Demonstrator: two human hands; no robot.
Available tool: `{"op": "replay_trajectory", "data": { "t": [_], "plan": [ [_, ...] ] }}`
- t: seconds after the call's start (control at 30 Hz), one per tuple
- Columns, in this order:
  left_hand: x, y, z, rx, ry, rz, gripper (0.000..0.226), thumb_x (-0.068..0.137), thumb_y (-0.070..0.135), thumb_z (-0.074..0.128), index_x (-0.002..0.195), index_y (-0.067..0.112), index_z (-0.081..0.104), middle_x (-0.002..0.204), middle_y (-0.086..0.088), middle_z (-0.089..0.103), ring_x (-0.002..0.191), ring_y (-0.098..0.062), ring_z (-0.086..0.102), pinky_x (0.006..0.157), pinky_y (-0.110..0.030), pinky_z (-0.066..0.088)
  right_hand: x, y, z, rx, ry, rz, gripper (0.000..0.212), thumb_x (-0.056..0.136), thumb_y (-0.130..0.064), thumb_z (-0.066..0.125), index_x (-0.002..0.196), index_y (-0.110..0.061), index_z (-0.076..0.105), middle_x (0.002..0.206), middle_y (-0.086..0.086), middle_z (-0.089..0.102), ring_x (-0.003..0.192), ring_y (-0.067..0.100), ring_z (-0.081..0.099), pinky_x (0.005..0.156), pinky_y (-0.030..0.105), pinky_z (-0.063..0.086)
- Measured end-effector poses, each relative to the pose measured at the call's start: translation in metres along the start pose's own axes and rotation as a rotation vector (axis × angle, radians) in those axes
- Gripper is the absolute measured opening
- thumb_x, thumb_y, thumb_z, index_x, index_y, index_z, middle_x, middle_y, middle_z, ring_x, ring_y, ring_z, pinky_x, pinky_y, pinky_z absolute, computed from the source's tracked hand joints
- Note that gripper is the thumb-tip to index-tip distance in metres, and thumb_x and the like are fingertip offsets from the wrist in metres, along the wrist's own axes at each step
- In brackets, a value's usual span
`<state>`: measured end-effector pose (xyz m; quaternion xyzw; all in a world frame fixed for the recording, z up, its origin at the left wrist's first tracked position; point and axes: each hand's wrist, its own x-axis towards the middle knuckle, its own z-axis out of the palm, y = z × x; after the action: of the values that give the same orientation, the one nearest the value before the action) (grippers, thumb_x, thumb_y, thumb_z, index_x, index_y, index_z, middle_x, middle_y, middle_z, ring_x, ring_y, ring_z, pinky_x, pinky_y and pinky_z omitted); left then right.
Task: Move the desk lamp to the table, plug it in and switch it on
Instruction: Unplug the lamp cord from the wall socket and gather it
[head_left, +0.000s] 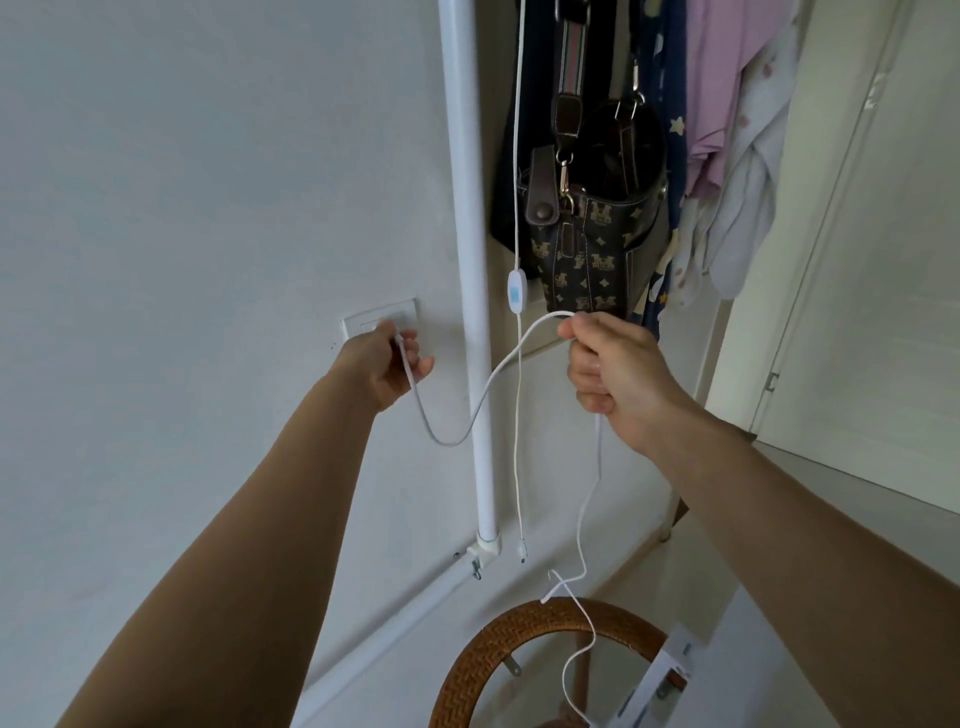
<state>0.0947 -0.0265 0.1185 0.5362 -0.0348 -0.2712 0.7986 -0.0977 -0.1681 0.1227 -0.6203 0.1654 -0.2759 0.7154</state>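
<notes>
My left hand (387, 366) reaches to the white wall socket (382, 319) and grips the plug end of a white cable (467, 421), which hides most of the socket. The cable sags, then rises to my right hand (610, 374), which is closed around it. Below that fist the cable drops and trails toward the bottom of the view. A second thin white cord with an inline switch (515, 288) hangs straight down from above, its free connector (522, 551) dangling near the floor. The lamp itself is out of view.
A white vertical pipe (475, 260) runs down the wall right of the socket. A dark patterned handbag (597, 234) and clothes (727, 130) hang behind the cords. A round rattan-rimmed piece of furniture (519, 639) sits below, a white door (857, 260) at the right.
</notes>
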Motion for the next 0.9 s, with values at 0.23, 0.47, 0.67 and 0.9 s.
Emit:
{"op": "replay_trajectory", "data": {
  "t": [0.23, 0.47, 0.67, 0.9],
  "plan": [
    [-0.024, -0.009, 0.012, 0.250, -0.010, 0.075, 0.032, 0.103, 0.021, 0.036, 0.078, 0.005, 0.050, 0.063, -0.007, 0.045, 0.045, -0.014, 0.044, 0.042, -0.030, 0.056, -0.001, 0.007, 0.007, -0.048, 0.017, -0.026, 0.025, 0.101, -0.023, 0.048, 0.084, -0.013, 0.063, 0.043, -0.009, 0.038, 0.036, 0.004, 0.030, 0.033, 0.017, 0.023],
    [-0.085, -0.042, 0.028, 0.483, -0.163, 0.306, 0.036, 0.100, 0.034, 0.038, 0.083, 0.009, 0.056, 0.061, -0.004, 0.053, 0.049, -0.017, 0.045, 0.043, -0.026, 0.045, -0.012, 0.005, -0.002, -0.052, 0.093, 0.023, 0.023, 0.099, -0.022, 0.049, 0.083, -0.012, 0.063, 0.045, -0.006, 0.036, 0.038, 0.007, 0.028, 0.038, 0.022, 0.020],
    [-0.122, -0.064, 0.041, 0.538, -0.392, 0.344, 0.038, 0.103, 0.034, 0.034, 0.092, 0.006, 0.058, 0.079, -0.016, 0.073, 0.059, -0.024, 0.067, 0.055, -0.032, 0.055, -0.026, -0.001, -0.006, 0.061, 0.053, 0.132, 0.020, 0.097, -0.013, 0.039, 0.089, -0.009, 0.058, 0.057, 0.001, 0.034, 0.046, 0.012, 0.026, 0.041, 0.024, 0.018],
    [-0.126, -0.095, 0.045, 0.644, -0.384, 0.327, 0.043, 0.103, 0.032, 0.034, 0.110, 0.003, 0.066, 0.102, -0.016, 0.075, 0.089, -0.029, 0.073, 0.088, -0.043, 0.057, -0.043, -0.006, -0.002, 0.226, -0.033, 0.154, 0.023, 0.099, -0.002, 0.040, 0.112, 0.002, 0.058, 0.070, 0.009, 0.053, 0.061, 0.018, 0.055, 0.050, 0.027, 0.055]
  ]
}}
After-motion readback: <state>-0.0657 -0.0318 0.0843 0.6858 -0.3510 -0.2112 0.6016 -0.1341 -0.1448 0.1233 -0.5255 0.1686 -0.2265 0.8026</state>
